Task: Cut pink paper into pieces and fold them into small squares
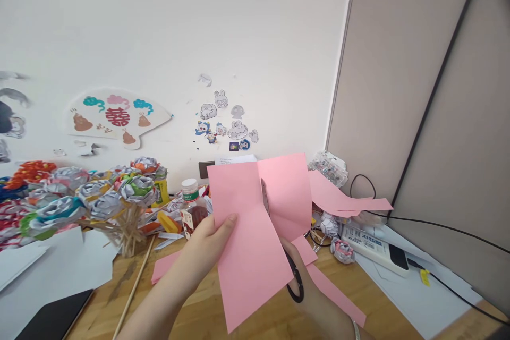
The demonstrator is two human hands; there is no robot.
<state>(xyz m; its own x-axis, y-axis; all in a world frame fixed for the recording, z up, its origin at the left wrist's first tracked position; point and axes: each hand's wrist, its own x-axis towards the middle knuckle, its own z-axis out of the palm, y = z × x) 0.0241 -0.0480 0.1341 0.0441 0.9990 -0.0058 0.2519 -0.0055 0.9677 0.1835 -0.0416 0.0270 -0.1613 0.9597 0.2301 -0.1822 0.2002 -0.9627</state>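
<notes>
Above the wooden desk [207,308], left hand [207,244] fingers clamped on pink paper [255,239], right hand [306,287] fingers gripping scissors [292,276]

Paper flowers [99,196], bottle [192,212], wall stickers [225,127]

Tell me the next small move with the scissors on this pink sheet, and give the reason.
Probably close the blades and push the cut a little further up. The scissors in the right hand have slit the pink sheet only partway; its top edge is still joined. The left hand grips the left edge, keeping the sheet steady.
</notes>
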